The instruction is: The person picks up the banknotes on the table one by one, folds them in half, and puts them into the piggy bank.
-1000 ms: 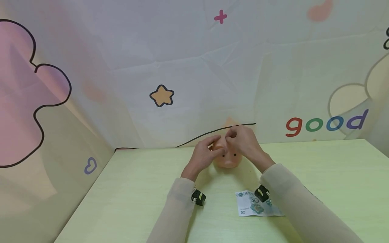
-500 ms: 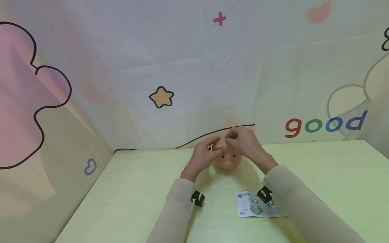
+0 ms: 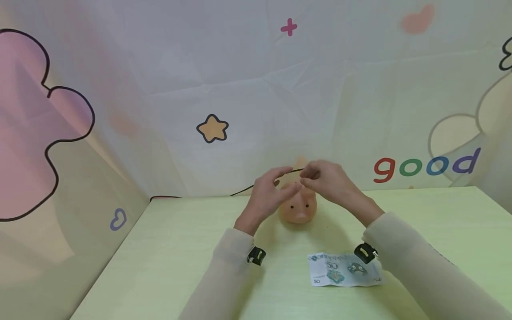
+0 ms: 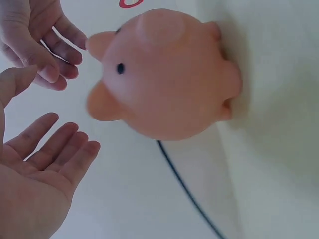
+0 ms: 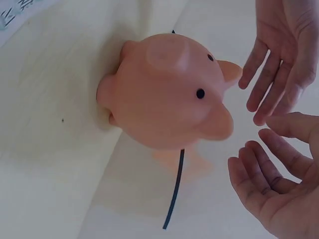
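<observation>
A round pink piggy bank (image 3: 298,214) with small black eyes stands at the back of the table, its snout toward me. My left hand (image 3: 267,193) hovers over its left side, fingers spread and gently bent, in front of one ear. On the other side my right hand (image 3: 330,180) is raised above its head, fingers loosely curved. Both wrist views show the ears free of the fingers, and neither the left hand (image 4: 45,184) nor the right hand (image 5: 279,184) holds anything. The top of the piggy bank's back is hidden from view.
A banknote (image 3: 344,270) marked 50 lies flat on the pale table (image 3: 180,266), near my right sleeve (image 3: 416,253). Close behind the piggy bank rises a printed cloth backdrop (image 3: 248,102) with a star and coloured letters.
Both hands have lifted off the piggy bank, and its face shows more. My right forearm has shifted to the right, uncovering more of the banknote.
</observation>
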`<state>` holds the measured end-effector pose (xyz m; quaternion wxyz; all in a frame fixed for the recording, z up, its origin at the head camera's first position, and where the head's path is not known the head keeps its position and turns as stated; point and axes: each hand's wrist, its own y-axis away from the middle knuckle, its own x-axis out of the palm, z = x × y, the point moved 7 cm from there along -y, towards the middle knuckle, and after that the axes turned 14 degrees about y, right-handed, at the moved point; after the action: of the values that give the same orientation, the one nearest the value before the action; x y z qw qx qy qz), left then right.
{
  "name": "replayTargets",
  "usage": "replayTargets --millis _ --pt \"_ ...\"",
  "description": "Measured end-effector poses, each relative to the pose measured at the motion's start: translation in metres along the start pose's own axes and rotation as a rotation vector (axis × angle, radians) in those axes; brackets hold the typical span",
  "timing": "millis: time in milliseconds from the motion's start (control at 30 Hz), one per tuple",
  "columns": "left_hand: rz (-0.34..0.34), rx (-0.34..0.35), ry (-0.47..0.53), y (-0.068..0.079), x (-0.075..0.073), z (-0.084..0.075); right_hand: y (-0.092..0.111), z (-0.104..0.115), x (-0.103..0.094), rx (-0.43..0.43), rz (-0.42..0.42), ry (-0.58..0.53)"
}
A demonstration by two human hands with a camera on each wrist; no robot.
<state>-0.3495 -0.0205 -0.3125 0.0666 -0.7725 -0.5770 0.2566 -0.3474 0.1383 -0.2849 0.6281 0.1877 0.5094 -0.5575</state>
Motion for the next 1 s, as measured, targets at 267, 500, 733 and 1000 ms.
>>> replayTargets --millis 267,500,733,1000 --pt "0.125 0.018 -0.079 -0.003 0.006 -0.025 0.012 -0.004 -0.017 -0.066 0.056 0.040" --pt "0.212 -0.011 -0.184 0.002 0.017 -0.028 0.021 -0.019 -0.026 -0.121 0.092 0.086" --pt "0.268 0.014 -0.321 0.009 0.025 -0.027 0.038 -0.040 -0.031 -0.082 0.155 0.101" --pt "0.359 0.215 -0.319 0.023 0.039 -0.038 0.057 -0.057 -0.037 -0.085 0.183 0.106"
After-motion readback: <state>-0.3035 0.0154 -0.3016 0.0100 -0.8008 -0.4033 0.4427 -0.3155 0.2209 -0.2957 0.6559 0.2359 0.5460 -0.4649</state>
